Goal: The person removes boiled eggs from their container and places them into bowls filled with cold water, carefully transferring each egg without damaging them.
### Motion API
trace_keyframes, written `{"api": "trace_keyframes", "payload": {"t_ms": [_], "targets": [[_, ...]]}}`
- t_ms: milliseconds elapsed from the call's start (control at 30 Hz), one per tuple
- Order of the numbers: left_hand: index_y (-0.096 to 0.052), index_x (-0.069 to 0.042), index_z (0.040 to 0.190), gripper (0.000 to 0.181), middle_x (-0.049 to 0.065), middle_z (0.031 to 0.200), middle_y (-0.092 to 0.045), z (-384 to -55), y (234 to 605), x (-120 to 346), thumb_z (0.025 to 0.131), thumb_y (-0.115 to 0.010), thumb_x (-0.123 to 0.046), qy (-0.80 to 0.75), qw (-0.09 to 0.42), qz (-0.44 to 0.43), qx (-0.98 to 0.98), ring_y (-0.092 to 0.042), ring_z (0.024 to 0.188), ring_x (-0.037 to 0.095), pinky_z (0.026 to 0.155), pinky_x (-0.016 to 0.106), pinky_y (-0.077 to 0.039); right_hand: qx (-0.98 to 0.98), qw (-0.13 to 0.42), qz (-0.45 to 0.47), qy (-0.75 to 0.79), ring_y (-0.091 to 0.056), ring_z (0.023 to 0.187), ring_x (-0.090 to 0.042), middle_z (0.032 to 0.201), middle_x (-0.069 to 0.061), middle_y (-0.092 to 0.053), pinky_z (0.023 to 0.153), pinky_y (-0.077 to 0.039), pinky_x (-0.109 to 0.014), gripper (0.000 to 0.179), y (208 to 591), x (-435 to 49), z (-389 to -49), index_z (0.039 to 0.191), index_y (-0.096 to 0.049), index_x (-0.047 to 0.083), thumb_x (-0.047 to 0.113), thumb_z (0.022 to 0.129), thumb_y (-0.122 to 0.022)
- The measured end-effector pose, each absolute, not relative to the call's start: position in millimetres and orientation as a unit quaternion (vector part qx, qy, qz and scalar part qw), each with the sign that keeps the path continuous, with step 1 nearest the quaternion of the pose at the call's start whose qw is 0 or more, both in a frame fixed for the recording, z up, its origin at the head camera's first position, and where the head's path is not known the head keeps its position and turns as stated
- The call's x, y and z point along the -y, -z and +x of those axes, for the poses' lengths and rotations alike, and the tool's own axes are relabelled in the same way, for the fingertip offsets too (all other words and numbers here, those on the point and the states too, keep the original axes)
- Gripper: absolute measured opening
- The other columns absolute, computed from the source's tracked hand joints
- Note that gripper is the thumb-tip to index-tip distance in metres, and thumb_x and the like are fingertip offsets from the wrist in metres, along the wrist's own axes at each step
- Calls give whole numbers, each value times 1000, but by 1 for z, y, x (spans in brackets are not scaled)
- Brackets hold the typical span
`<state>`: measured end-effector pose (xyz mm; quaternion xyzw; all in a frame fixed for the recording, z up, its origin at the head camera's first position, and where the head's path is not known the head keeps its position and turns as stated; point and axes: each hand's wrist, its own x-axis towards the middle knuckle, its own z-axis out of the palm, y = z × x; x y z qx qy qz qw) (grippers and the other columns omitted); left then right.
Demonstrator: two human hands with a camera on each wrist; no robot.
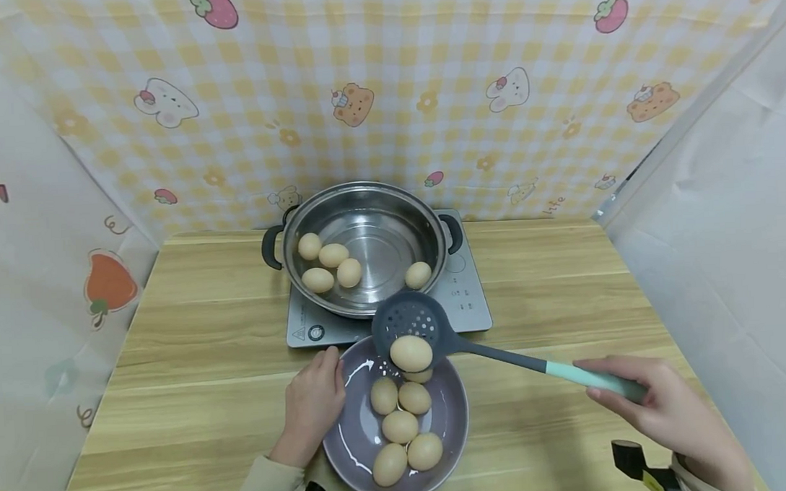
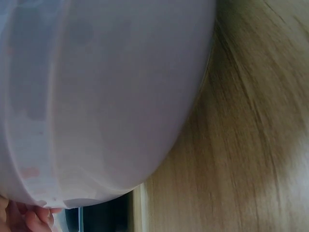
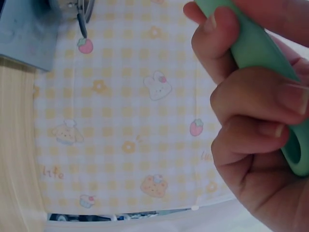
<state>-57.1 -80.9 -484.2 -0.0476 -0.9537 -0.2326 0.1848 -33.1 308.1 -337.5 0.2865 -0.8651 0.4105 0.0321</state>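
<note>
My right hand (image 1: 665,406) grips the mint-green handle of a dark grey skimmer (image 1: 411,318); in the right wrist view its fingers curl round the handle (image 3: 263,46). One egg (image 1: 411,354) lies at the near edge of the perforated head, which is over the far rim of a purple-grey bowl (image 1: 453,446). Several brown eggs (image 1: 400,426) are inside the bowl, one partly hidden under the skimmer. At the bowl's left rim my left hand (image 1: 312,403) holds on; the left wrist view shows the bowl's outer wall (image 2: 116,96) and some fingertips (image 2: 38,220).
Behind the bowl a steel pot (image 1: 379,217) with black side handles stands on a silver induction cooker (image 1: 469,308). Several eggs (image 1: 333,255) lie in the pot, mostly at its left. A checked cloth (image 1: 396,151) hangs behind the wooden table (image 1: 215,367).
</note>
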Motion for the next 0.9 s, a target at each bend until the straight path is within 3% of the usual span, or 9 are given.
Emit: {"api": "trace_keyframes", "payload": {"t_ms": [367, 533, 633, 900], "targets": [[-46, -8, 76, 14, 2, 62, -46, -57, 486, 82, 81, -60, -9, 232, 182, -46, 954, -49, 47, 23, 37, 32, -31, 865, -10, 297, -405, -42, 53, -4, 79, 8, -60, 47, -33, -18, 46, 345, -319, -32, 104, -64, 7, -20, 66, -65], [-46, -8, 76, 14, 2, 62, -46, -57, 485, 81, 81, -60, -9, 233, 183, -47, 954, -49, 46, 24, 36, 32, -31, 853, -20, 314, -417, -38, 49, -5, 66, 6, -51, 45, -31, -18, 48, 352, -326, -34, 101, -64, 7, -23, 64, -64], [-46, -9, 76, 15, 2, 62, -45, -57, 485, 81, 81, -60, -9, 234, 184, -47, 953, -48, 46, 24, 36, 32, -31, 856, -17, 318, -407, -38, 49, -3, 62, 7, -46, 45, -30, -17, 50, 355, -330, -35, 99, -65, 9, -23, 61, -65], [-46, -9, 76, 15, 1, 62, -44, -57, 486, 81, 81, -60, -9, 235, 182, -45, 954, -46, 45, 22, 37, 31, -30, 883, 17, 304, -358, -42, 53, 1, 67, 12, -53, 48, -31, -17, 51, 355, -330, -37, 95, -67, 13, -20, 57, -69]]}}
